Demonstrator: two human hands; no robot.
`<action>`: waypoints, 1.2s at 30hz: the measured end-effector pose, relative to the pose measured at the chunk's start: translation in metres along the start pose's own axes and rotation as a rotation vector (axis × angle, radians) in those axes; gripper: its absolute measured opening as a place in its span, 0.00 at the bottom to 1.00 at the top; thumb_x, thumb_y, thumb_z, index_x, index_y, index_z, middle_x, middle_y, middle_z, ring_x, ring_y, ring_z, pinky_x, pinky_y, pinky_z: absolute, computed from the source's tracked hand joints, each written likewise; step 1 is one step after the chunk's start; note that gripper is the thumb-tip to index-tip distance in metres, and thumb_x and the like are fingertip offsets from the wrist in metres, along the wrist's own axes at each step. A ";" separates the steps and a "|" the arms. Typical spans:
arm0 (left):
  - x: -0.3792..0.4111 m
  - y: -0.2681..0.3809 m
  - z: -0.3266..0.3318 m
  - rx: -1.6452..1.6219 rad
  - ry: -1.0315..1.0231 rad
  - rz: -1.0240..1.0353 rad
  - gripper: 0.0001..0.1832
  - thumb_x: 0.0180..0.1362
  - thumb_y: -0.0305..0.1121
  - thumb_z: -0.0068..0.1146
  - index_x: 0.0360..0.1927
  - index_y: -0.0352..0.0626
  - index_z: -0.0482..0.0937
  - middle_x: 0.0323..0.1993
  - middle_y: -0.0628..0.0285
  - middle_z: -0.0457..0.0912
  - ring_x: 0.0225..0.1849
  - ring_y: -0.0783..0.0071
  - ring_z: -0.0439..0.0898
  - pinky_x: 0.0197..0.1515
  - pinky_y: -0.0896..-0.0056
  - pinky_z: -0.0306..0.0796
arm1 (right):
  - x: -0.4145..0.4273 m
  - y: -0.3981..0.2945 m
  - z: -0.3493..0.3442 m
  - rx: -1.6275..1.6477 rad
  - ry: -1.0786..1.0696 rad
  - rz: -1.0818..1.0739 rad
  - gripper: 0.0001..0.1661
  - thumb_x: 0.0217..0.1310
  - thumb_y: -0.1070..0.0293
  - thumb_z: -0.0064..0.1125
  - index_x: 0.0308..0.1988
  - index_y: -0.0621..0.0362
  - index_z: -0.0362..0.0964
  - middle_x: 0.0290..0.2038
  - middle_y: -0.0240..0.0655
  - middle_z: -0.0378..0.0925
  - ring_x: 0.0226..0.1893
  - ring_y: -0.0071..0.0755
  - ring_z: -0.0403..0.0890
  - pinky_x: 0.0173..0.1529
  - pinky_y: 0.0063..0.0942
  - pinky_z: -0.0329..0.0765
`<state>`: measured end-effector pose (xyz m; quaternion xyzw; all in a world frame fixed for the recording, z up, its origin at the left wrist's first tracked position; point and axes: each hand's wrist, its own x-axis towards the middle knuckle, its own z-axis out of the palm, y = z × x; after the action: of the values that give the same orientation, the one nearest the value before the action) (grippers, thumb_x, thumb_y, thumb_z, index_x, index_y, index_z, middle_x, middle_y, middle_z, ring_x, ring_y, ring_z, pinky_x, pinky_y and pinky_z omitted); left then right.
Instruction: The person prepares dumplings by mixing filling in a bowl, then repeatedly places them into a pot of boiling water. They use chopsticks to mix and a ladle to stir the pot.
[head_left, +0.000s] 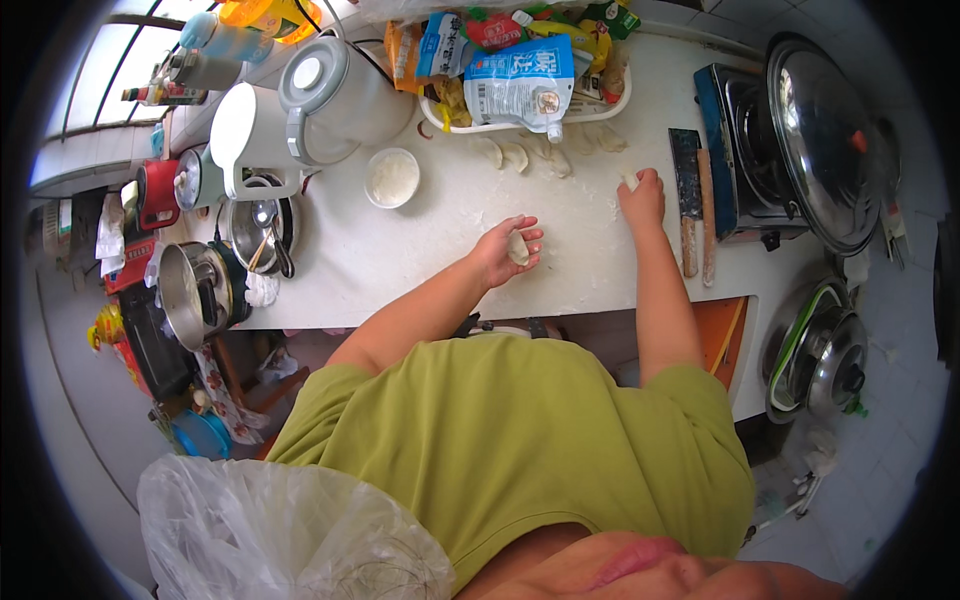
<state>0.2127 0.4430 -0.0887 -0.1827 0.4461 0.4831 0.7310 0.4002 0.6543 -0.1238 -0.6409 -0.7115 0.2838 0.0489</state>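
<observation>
A half-moon dumpling (518, 248) rests on the fingers of my left hand (496, 253), which is held palm up over the middle of the white countertop (420, 262). Further right and back, my right hand (646, 201) pinches a small pale piece of dough (628, 180) at its fingertips; its exact shape is partly hidden by the fingers. Several dumplings lie along the back of the counter, among them one dumpling (516, 157) in front of the basket. A white bowl (392, 178) with pale contents stands left of them.
A white basket (517, 126) of packets is at the back. On the right lie a cleaver (685, 172) and a rolling pin (706, 225), beside a gas stove (742, 150) bearing a lidded pan (821, 142). Pitchers (251, 135) and a steel pot (187, 289) crowd the left.
</observation>
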 end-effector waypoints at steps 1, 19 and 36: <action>0.000 0.000 0.002 0.011 0.002 -0.002 0.17 0.69 0.45 0.39 0.53 0.49 0.71 0.43 0.65 0.78 0.40 0.69 0.77 0.45 0.63 0.73 | -0.006 0.004 0.006 0.074 -0.007 -0.008 0.24 0.52 0.62 0.64 0.47 0.60 0.67 0.47 0.48 0.74 0.48 0.51 0.76 0.51 0.41 0.74; -0.007 0.004 -0.013 -0.254 -0.375 0.001 0.25 0.63 0.52 0.44 0.60 0.52 0.69 0.62 0.56 0.69 0.61 0.50 0.70 0.58 0.44 0.69 | -0.088 -0.084 -0.013 0.386 -0.227 -0.350 0.18 0.48 0.64 0.68 0.40 0.59 0.74 0.39 0.39 0.76 0.35 0.36 0.77 0.41 0.33 0.76; -0.026 0.014 -0.027 -0.284 -0.364 0.098 0.30 0.67 0.56 0.35 0.66 0.51 0.62 0.65 0.56 0.65 0.63 0.47 0.67 0.59 0.38 0.68 | -0.030 -0.052 0.036 0.326 -0.215 -0.284 0.24 0.50 0.63 0.67 0.48 0.59 0.74 0.43 0.41 0.76 0.42 0.40 0.78 0.47 0.34 0.76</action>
<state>0.1845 0.4170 -0.0794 -0.1716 0.2430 0.6008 0.7420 0.3435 0.6132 -0.1205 -0.4841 -0.7406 0.4516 0.1152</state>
